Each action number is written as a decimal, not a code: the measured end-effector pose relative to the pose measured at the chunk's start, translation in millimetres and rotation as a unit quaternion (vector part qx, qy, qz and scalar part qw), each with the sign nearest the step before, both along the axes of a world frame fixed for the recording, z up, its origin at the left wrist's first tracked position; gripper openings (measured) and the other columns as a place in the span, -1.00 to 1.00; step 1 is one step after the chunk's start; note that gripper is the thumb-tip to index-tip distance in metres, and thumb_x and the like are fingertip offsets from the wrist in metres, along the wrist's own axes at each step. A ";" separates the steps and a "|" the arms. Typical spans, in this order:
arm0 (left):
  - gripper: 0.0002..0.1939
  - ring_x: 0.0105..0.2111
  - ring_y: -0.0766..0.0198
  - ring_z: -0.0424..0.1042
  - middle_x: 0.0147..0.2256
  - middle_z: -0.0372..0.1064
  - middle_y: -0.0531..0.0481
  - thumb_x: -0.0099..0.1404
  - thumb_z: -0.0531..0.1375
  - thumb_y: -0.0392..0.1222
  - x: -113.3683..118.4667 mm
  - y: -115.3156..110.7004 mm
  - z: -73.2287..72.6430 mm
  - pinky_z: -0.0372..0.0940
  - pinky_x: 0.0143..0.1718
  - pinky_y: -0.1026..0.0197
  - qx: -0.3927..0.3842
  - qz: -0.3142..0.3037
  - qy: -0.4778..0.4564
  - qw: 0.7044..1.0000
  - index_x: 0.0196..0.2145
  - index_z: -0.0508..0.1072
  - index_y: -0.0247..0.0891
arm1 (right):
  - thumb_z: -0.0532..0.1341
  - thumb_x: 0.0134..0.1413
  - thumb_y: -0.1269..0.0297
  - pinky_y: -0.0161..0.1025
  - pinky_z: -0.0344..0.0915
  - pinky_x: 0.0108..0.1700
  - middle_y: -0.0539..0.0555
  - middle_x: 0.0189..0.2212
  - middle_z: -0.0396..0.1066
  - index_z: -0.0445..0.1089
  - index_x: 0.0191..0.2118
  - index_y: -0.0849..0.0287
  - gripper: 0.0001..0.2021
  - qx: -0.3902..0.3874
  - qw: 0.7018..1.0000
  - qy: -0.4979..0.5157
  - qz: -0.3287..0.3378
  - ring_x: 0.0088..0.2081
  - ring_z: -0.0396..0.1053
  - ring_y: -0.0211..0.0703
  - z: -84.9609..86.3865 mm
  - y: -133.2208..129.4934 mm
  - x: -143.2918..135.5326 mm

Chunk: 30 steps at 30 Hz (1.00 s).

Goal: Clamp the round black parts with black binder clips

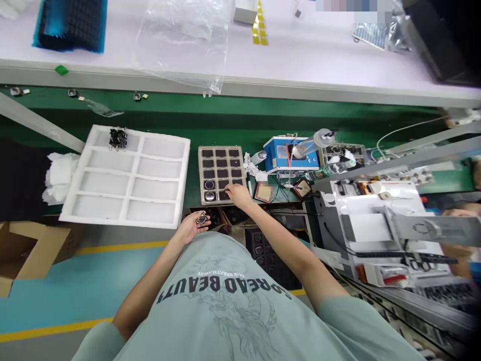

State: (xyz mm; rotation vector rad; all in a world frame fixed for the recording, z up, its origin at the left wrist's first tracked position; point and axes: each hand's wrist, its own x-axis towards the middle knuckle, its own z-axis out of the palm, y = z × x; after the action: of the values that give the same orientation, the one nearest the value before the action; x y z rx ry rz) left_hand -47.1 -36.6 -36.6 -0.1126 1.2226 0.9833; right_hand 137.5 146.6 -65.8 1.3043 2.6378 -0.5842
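Note:
My left hand [192, 228] is turned palm up near the bench's front edge, its fingers curled around a small round dark piece with a metallic rim, like a watch case [201, 218]. Over the lower right of a compartment tray [200, 175] is my right hand [239, 195]. Its thumb and fingertips are pinched together at a dark compartment; whatever is between them is too small to make out. Two round watch-like pieces [209, 195] sit in the tray's lower left compartments, while dark square pads fill the others that show.
Left of the tray lies a white foam tray [180, 185] with black binder clips [118, 138]. To the right stand a blue machine [278, 163] with a clear syringe-like tube [313, 143], a bottle [326, 171] and crumpled tissue [261, 176]. A raised shelf [112, 77] spans above.

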 end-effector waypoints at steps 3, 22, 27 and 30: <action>-0.86 -0.35 0.17 0.58 -0.22 0.55 -0.19 0.32 0.24 -0.19 -2.0 3.6 0.4 0.46 -0.38 0.20 0.018 -0.004 -0.002 1.000 -0.19 0.48 -0.27 | 0.06 0.38 0.31 -0.24 0.25 -0.02 0.22 -0.14 0.54 0.49 -0.05 0.20 -0.74 0.005 1.000 0.014 0.008 -0.05 0.42 -0.03 -13.3 -15.1 -6.9; -0.76 -0.42 0.39 0.44 -0.36 0.46 0.01 0.16 0.25 -0.51 4.1 45.8 3.3 0.31 -0.37 0.36 0.043 0.063 0.075 0.994 -0.25 0.51 -0.25 | 0.15 0.28 0.23 -0.04 0.29 0.14 0.21 0.00 0.51 0.51 0.01 0.19 -0.70 -0.034 0.929 0.268 -0.253 0.02 0.39 0.02 -14.4 -74.3 -10.7; -0.81 -0.40 0.38 0.42 -0.40 0.45 0.05 0.12 0.28 -0.52 16.5 63.3 2.1 0.29 -0.28 0.32 0.072 0.123 0.026 0.989 -0.38 0.46 -0.27 | 0.20 0.19 0.04 -0.22 0.43 -0.15 0.14 -0.13 0.55 0.47 -0.04 0.15 -0.66 -0.172 0.854 0.403 -0.281 -0.18 0.49 -0.10 3.1 -102.0 -34.4; -0.85 -0.39 0.37 0.42 -0.39 0.46 0.05 0.13 0.35 -0.41 17.6 63.6 3.2 0.23 -0.31 0.33 0.057 0.101 0.050 0.992 -0.35 0.49 -0.25 | 0.17 0.19 0.08 -0.20 0.44 -0.15 0.12 -0.25 0.56 0.49 -0.15 0.16 -0.71 -0.157 0.851 0.390 -0.315 -0.23 0.49 -0.10 6.9 -91.3 -45.3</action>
State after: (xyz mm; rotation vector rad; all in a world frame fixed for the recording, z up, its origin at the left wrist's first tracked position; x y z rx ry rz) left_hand -29.5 27.0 -33.4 -0.0993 1.2601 1.2451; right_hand 92.2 55.4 -58.9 2.1484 2.3340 -1.9020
